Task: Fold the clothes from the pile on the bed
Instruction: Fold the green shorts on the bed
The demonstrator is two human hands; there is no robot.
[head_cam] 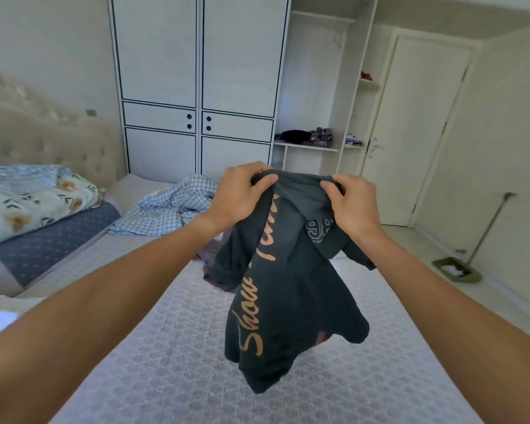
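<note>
The person held a dark green shirt (291, 270) up in the air over the bed (172, 347). The left hand (242, 194) and the right hand (351, 201) were close together at the top edge of the shirt. The fingers (265, 180) of the left hand were curled, and they pinched the cloth with the thumb. The right hand did the same on its side, with its thumb on the front of the cloth. The shirt hung down from both hands, bunched and twisted. Big orange letters ran down its front. A small patch with white numbers showed near the right wrist. The bottom of the shirt hung free and did not seem to touch the bed.

Behind the shirt, a small pile of clothes (210, 261) lay on the bed. It looked grey and purple, and the shirt hid much of it. Farther back was a blue checked sheet (169, 209), all crumpled. On the left lay a flowered blanket (31, 200) on top of a grey dotted one.

A tall white wardrobe (196, 87) stood at the end of the room. Next to it were open shelves (312, 146) with some dark clothes on them. A white door (416, 133) was on the right. A mop (459, 269) rested on the floor near the wall.
</note>
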